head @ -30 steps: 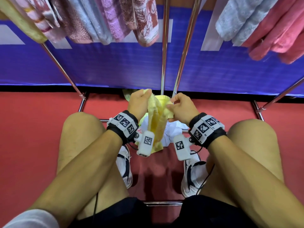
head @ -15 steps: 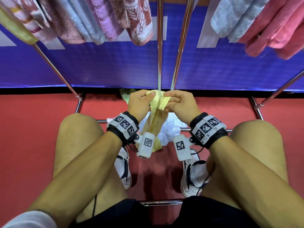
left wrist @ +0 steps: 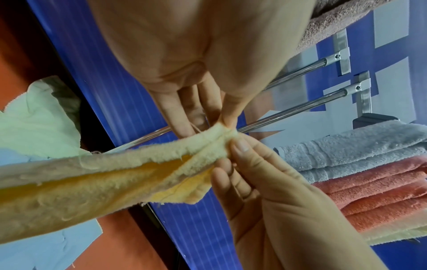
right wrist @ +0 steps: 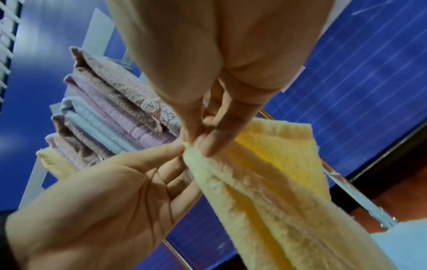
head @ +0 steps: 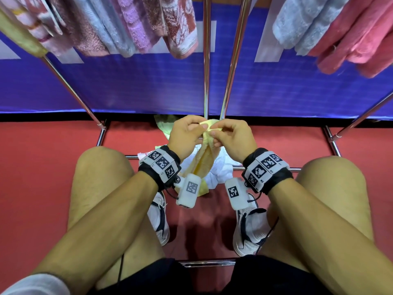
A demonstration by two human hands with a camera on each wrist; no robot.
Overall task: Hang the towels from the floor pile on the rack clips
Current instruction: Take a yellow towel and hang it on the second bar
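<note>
Both hands hold one yellow towel by its top edge, low between my knees. My left hand pinches the bunched edge between thumb and fingers. Right against it, my right hand pinches the same edge, its fingertips touching the left's. In the left wrist view the yellow towel trails off to the left from the pinch. The right wrist view shows the yellow towel hanging down and to the right, one corner flap spread out. Under it, a white towel and a pale green one lie on the red floor.
Chrome rack uprights rise just behind the hands, with base bars on the floor. Several towels hang at top left; blue and pink towels hang at top right. A blue banner backs the rack. My shoes stand below.
The hands have come together, and the right hand's grip now meets the left's on the top edge. The towel has bunched into a narrower strip and risen slightly.
</note>
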